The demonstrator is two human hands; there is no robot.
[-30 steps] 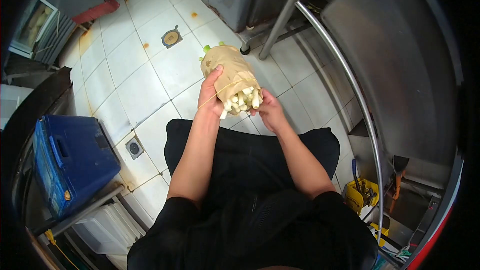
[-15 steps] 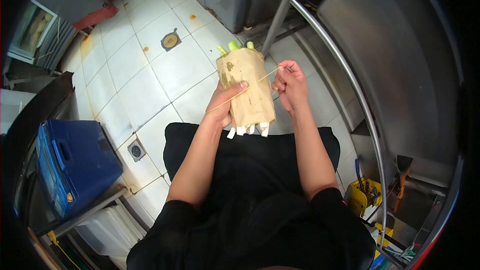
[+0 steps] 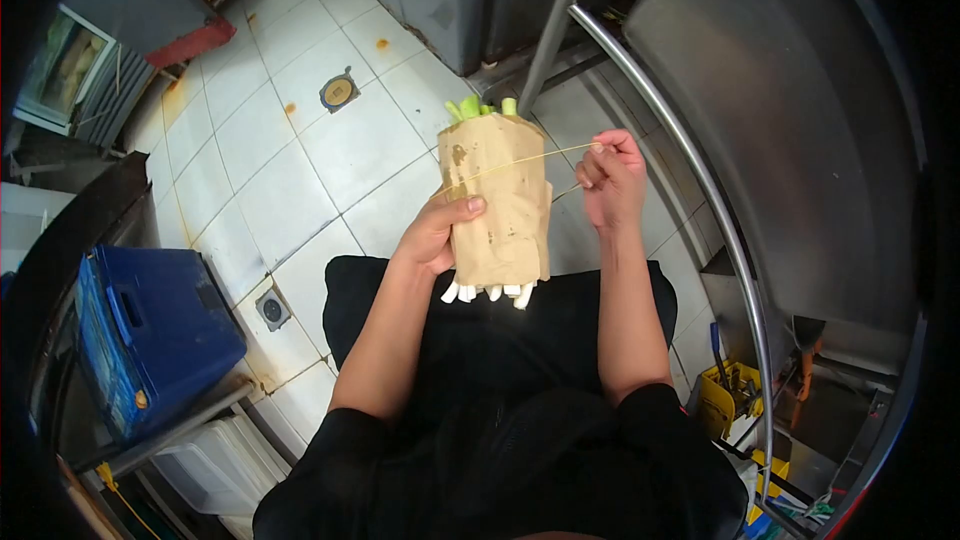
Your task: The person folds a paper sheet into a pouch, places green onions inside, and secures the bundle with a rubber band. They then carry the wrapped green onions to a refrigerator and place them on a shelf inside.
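A bundle of green-and-white stalks, like scallions, stands wrapped in stained brown paper (image 3: pixel 505 240) above my lap. Green cut tops (image 3: pixel 471 107) poke out at the far end and white ends (image 3: pixel 522 295) at the near end. My left hand (image 3: pixel 432 237) is closed around the left side of the wrap, its thumb across the front. Off to the right, my right hand (image 3: pixel 617 185) pinches a thin yellowish rubber band (image 3: pixel 530 157). The band runs taut across the front of the paper, and another strand reaches from the wrap's right edge to my right fingers.
White floor tiles (image 3: pixel 265 180) with a round drain cover (image 3: pixel 340 91) lie ahead. To my left is a blue bin (image 3: pixel 175 325) above clear plastic containers (image 3: pixel 205 460). A curved metal rail (image 3: pixel 715 200) arcs along my right, with a yellow tool holder (image 3: pixel 722 400) low beside it.
My right hand has drawn the rubber band out to the right, and a second strand now shows. The wrapped bundle sits slightly lower and more upright in my left hand.
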